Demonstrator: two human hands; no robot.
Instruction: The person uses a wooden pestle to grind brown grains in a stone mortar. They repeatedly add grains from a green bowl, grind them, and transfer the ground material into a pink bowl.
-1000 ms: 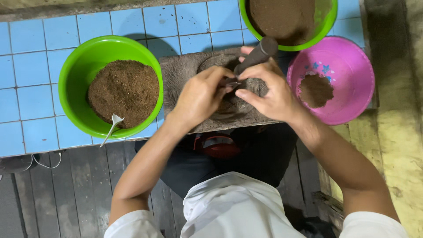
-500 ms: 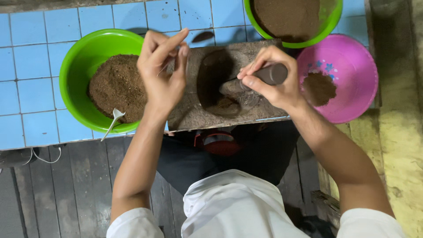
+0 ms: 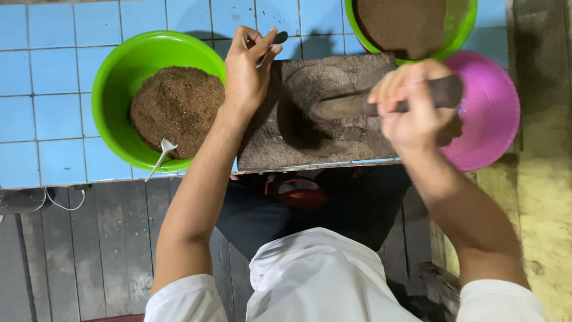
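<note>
Both hands are up at the stone slab. From where I watch, my right hand (image 3: 414, 107) is closed around a dark stone pestle (image 3: 381, 102), fingers wrapped over its shaft near the thick end. That pestle lies almost level, its long axis running left to right: the narrow working end points toward the hollow in the middle of the grinding stone (image 3: 316, 113), the butt end sticks out past my knuckles over the pink bowl (image 3: 485, 113). My left hand (image 3: 247, 74) sits at the stone's upper left corner, fingers loosely curled and pinched together at the tips; something small and dark shows just past those tips, but I cannot tell whether it is gripped or only lying behind them.

So the hollow lies between my hands, nearer the pestle tip than the left fingers.

Just left of the stone stands a green bowl (image 3: 113, 89) of brown ground powder with a white spoon (image 3: 161, 156) leaning at its near rim. A second green bowl (image 3: 462, 30) of darker powder sits above the stone, touching the pink one. All rests on blue tiles (image 3: 47, 89).
</note>
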